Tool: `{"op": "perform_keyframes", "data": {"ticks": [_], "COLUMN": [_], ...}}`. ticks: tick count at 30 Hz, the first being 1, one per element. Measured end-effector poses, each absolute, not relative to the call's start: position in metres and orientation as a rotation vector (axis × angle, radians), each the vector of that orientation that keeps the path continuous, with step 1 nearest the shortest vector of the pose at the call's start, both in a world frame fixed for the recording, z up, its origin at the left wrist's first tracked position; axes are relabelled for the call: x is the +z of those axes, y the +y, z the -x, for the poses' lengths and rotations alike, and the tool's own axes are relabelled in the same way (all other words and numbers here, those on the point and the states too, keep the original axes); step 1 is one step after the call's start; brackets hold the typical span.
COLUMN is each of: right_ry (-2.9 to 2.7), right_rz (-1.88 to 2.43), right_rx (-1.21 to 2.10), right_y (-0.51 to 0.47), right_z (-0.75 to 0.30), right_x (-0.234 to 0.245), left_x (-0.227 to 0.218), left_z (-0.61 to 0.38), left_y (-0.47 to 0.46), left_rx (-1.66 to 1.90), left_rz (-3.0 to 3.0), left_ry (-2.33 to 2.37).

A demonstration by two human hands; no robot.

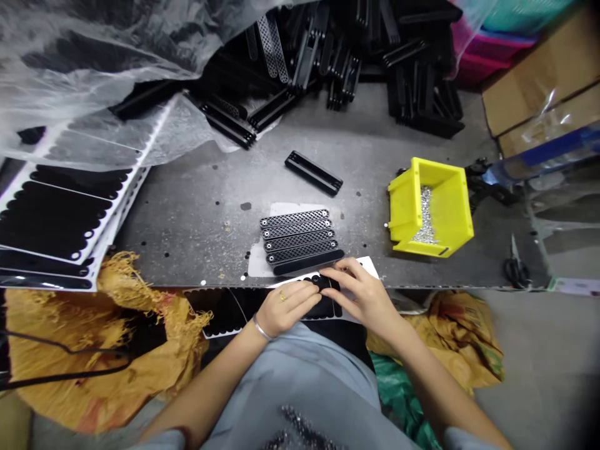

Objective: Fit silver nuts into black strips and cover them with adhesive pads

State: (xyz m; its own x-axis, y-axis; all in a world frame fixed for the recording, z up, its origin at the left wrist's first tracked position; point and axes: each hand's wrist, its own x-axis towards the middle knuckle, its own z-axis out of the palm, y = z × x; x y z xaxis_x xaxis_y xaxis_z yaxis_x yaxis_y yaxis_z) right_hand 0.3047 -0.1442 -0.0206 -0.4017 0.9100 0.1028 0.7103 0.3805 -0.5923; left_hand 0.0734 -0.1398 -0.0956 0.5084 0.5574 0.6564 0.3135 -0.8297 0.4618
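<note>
At the table's front edge lies a white-backed sheet of black rounded stickers [370, 267], partly over my lap. My left hand [287, 306] rests on it, fingers stretched together and thumb hidden. From the other side my right hand [363, 294] curls in, its thumb and index fingertips at the end of a black sticker [317, 280]. Just beyond my fingers is a row of black bars with lattice faces [300, 239] and silver screws at the ends. The nearest bar [308, 262] has a smooth black top.
A single black bar [314, 173] lies farther back. A yellow bin [445, 212] of small silver screws stands right, with scissors [516, 269] beyond it. Black bars [328, 56] are heaped at the back. More sticker sheets [56, 212] lie left, beneath clear plastic [107, 62].
</note>
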Motion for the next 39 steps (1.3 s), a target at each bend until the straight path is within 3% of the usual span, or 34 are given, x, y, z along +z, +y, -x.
{"op": "perform_keyframes", "data": {"ticks": [8,14,16,19,24,29,39], "right_ry": [-1.921,-1.538,-1.382,-1.692,-2.241,-2.349,-2.344], "right_rz": [1.369,1.167,1.148,1.296,1.02,0.877,0.895], "right_rx": [0.948,1.394,1.274,0.857,0.385,0.457,0.579], "right_y": [-0.15,-0.158,-0.151,-0.127,-0.082,-0.064,-0.061], "right_z": [-0.305,-0.335,-0.333,-0.304,-0.249,-0.237,-0.237], "right_x": [-0.015,0.036,0.047,0.04,0.007,-0.001,0.001], "left_x": [-0.094,-0.082,-0.07,-0.047,-0.019,-0.018,-0.014], "left_z": [-0.079,-0.083,-0.082,-0.07,-0.031,-0.021,-0.029], "left_y": [-0.142,-0.139,-0.14,-0.137,-0.116,-0.102,-0.1], "left_rx": [1.245,1.243,1.244,1.257,1.149,0.905,0.871], "left_rz": [-2.428,-2.412,-2.367,-2.235,-1.827,-1.68,-1.587], "left_ry": [0.74,0.773,0.746,0.826,1.597,1.63,1.612]}}
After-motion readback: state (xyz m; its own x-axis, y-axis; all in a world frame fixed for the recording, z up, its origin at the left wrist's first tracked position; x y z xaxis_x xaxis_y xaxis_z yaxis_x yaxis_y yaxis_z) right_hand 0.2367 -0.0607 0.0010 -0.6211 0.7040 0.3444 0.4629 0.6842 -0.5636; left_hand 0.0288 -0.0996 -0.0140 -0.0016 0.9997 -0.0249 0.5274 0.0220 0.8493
